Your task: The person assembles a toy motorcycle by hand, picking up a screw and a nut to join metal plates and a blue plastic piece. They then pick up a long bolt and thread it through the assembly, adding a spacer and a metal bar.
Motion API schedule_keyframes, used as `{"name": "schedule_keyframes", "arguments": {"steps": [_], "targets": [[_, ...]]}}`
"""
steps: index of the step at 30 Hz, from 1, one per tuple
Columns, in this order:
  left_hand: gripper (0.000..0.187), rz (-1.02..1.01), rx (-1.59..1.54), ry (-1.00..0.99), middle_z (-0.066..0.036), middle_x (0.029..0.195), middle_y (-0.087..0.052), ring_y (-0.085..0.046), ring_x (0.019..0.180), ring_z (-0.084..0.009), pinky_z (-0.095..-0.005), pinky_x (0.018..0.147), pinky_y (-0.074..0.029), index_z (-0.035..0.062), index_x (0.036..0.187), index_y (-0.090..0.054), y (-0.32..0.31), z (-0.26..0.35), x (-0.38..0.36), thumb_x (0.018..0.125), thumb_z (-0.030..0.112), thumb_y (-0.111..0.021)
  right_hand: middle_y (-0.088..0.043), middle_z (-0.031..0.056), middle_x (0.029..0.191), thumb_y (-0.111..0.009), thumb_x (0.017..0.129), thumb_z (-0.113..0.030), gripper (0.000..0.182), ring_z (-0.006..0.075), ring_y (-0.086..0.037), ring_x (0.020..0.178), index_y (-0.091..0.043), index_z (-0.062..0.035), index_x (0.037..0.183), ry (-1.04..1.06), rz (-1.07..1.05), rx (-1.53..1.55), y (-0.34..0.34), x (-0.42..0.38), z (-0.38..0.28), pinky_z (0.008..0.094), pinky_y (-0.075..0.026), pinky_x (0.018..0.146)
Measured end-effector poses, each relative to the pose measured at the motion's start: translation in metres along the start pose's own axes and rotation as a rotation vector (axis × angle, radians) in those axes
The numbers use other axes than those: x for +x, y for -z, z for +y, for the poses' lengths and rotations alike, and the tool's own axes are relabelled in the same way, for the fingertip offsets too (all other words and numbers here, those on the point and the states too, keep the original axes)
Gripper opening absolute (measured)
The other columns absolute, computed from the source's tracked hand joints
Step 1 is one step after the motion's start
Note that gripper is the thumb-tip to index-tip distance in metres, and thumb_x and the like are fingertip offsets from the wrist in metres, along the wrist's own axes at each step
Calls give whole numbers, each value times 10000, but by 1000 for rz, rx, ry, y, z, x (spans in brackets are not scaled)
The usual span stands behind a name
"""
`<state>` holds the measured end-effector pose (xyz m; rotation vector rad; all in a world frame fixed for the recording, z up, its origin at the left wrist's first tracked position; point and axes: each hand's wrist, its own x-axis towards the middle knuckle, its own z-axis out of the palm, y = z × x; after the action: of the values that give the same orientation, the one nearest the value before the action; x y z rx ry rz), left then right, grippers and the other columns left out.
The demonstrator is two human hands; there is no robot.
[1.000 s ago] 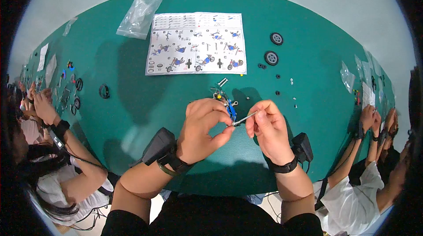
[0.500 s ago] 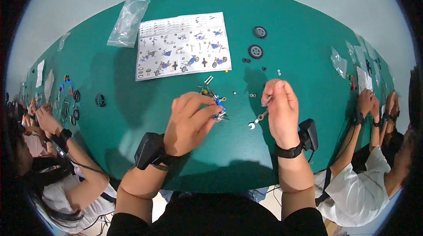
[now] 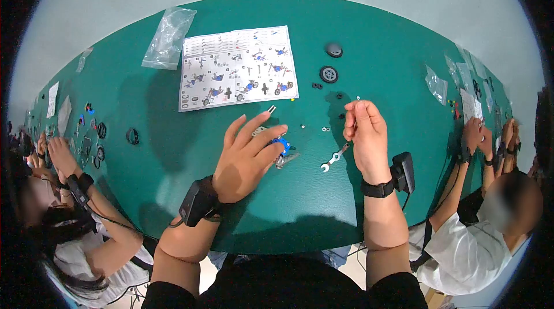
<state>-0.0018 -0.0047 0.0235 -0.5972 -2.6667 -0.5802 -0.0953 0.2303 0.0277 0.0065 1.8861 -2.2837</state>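
My left hand (image 3: 245,162) lies flat with its fingers spread over the small blue model (image 3: 281,148), holding it down on the green table (image 3: 404,78) rather than gripping it. My right hand (image 3: 365,136) hovers just to the right, fingertips pinched together near the top, though whether there's a tiny piece in there I cannot tell. Between the two hands lies the little wrench (image 3: 333,157), loose on the table, open end toward me and to the left, long axis slanting up toward my right wrist. So the right hand is clearly the nearer one to it. The model sits left of the wrench, close but apart. Small loose bits (image 3: 326,129) dot the table just beyond, and the instruction sheet (image 3: 238,67) lies farther out.
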Motion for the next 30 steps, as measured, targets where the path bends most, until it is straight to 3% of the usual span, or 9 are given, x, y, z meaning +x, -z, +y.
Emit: {"name": "schedule_keyframes", "arguments": {"steps": [5, 8, 14, 16, 18, 20, 23, 26, 30], "targets": [[308, 3, -149, -27, -23, 1169, -645, -555, 1187, -241, -480, 1039, -394, 118, 987, -612, 1, 0, 2, 712, 63, -741, -485, -38, 700, -471, 1026, -241, 240, 36, -373, 564, -595, -50, 950, 16, 1, 9, 0, 1, 2, 196, -302, 497], [302, 110, -242, 48, -80, 1150, -651, -596, 1129, -249, -410, 981, -451, 74, 1049, -575, 5, -2, 5, 783, 44, -715, -481, -45, 705, -480, 1021, -238, 232, 31, -356, 573, -598, -52, 948, -2, -10, -13, -2, -1, 1, 192, -281, 502], [229, 583, -575, 546, -128, 1003, -640, -640, 913, -196, -308, 773, -498, -16, 1090, -508, -1, -24, -14, 901, 43, -623, -510, -68, 743, -594, 963, -191, 127, 9, -412, 644, -611, -69, 932, 73, -127, -272, -16, -12, 7, 176, -328, 556], [239, 640, -774, 553, -112, 963, -644, -631, 871, -146, -274, 741, -498, -33, 1116, -490, -2, -30, -6, 938, 80, -603, -519, -78, 758, -638, 935, -159, 91, 2, -429, 678, -611, -72, 927, 198, -187, -378, -21, -15, 19, 173, -348, 584], [241, 679, -926, 601, -104, 954, -648, -633, 841, -137, -262, 730, -500, -31, 1119, -493, -11, -42, -4, 941, 89, -602, -522, -87, 771, -658, 911, -107, 64, -2, -432, 694, -611, -70, 932, 134, -295, -354, -26, -19, 21, 177, -365, 603], [260, 642, -829, 628, -97, 962, -646, -630, 841, -129, -267, 737, -520, -37, 1155, -496, -8, -51, -7, 949, 88, -592, -508, -61, 744, -661, 897, -83, 63, 24, -439, 675, -625, -60, 943, 103, -315, -394, -36, -26, 18, 197, -371, 598], [261, 641, -850, 637, -93, 1011, -638, -622, 861, -124, -273, 750, -544, -39, 1181, -502, 1, -51, -6, 959, 78, -572, -501, -3, 734, -664, 870, -62, 90, 90, -467, 644, -638, -50, 956, 329, -454, -613, -50, -28, 11, 239, -388, 585], [270, 640, -884, 678, -93, 997, -659, -628, 854, -114, -265, 726, -551, -41, 1173, -532, -6, -60, -8, 948, 94, -598, -499, 62, 757, -661, 848, -53, 112, 169, -486, 631, -642, -47, 958, 375, -581, -724, -71, -30, 14, 282, -402, 580], [271, 649, -1010, 691, -104, 1000, -680, -637, 853, -104, -256, 682, -554, -46, 1155, -558, -7, -65, -7, 940, 110, -615, -512, 81, 777, -659, 855, -98, 191, 242, -531, 631, -657, -85, 1045, 489, -527, -874, -93, -29, 24, 354, -440, 586]]}}
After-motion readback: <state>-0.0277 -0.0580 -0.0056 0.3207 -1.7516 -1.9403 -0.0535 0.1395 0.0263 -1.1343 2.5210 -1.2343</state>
